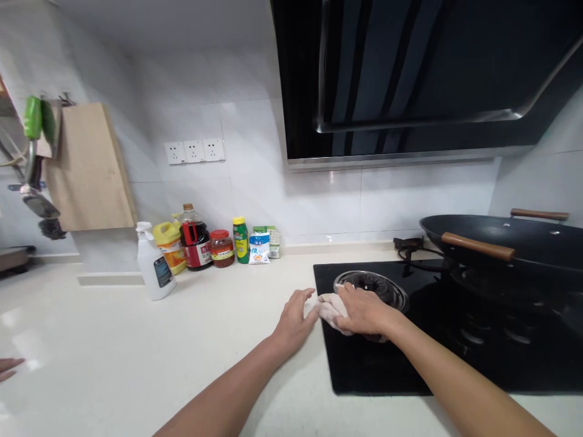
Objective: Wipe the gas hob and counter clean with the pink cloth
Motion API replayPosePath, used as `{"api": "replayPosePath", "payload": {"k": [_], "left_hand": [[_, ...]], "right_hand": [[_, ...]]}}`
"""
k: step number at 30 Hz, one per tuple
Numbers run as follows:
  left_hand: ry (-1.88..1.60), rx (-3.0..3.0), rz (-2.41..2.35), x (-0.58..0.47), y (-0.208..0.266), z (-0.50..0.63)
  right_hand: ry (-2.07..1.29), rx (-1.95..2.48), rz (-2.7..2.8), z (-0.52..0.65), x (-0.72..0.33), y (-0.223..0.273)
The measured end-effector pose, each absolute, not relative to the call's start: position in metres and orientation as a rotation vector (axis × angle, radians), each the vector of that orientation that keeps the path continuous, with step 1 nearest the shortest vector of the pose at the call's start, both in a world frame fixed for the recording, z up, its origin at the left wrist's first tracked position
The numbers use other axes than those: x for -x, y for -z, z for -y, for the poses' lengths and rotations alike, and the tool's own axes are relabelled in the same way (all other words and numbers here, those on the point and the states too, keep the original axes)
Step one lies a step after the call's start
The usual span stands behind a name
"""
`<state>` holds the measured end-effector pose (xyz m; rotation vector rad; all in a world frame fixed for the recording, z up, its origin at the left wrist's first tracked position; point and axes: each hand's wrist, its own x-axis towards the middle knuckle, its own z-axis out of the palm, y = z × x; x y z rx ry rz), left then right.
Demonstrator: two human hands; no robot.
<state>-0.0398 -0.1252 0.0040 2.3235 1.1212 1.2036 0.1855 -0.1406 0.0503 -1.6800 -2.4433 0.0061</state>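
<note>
My right hand (367, 311) is closed on a white cloth (332, 309), which lies bunched at the left edge of the black glass cooktop (364, 367). Beneath and behind that hand is the left burner (385, 285), with a round metal ring partly covered by the hand. My left hand (296, 318) is over the white counter just left of the cooktop, fingers curved and apart, with nothing in it. Its fingertips come close to the cloth; whether they touch it I cannot tell.
A wok (537, 243) with wooden handles stands on the right burner under the range hood (410, 79). Along the wall are a spray bottle (155, 267), a soy sauce bottle (195, 243), jars and packets. Another person's fingers (9, 367) show at far left.
</note>
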Motion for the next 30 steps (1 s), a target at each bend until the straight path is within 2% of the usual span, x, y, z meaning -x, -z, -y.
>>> {"api": "replayPosePath", "payload": {"k": [8, 16, 25, 30], "left_hand": [[-1.206, -2.277, -0.95, 0.035, -0.005, 0.135], [-1.274, -2.292, -0.851, 0.034, -0.018, 0.141], [-1.245, -2.36, -0.833, 0.038, -0.018, 0.14], [-1.282, -2.359, -0.842, 0.039, -0.02, 0.143]], "right_hand": [[-0.16, 1.471, 2.591, 0.161, -0.168, -0.057], [-0.363, 1.042, 2.617, 0.163, -0.145, -0.044], [-0.146, 1.475, 2.426, 0.134, -0.175, -0.039], [-0.291, 1.437, 2.625, 0.14, -0.185, -0.053]]}}
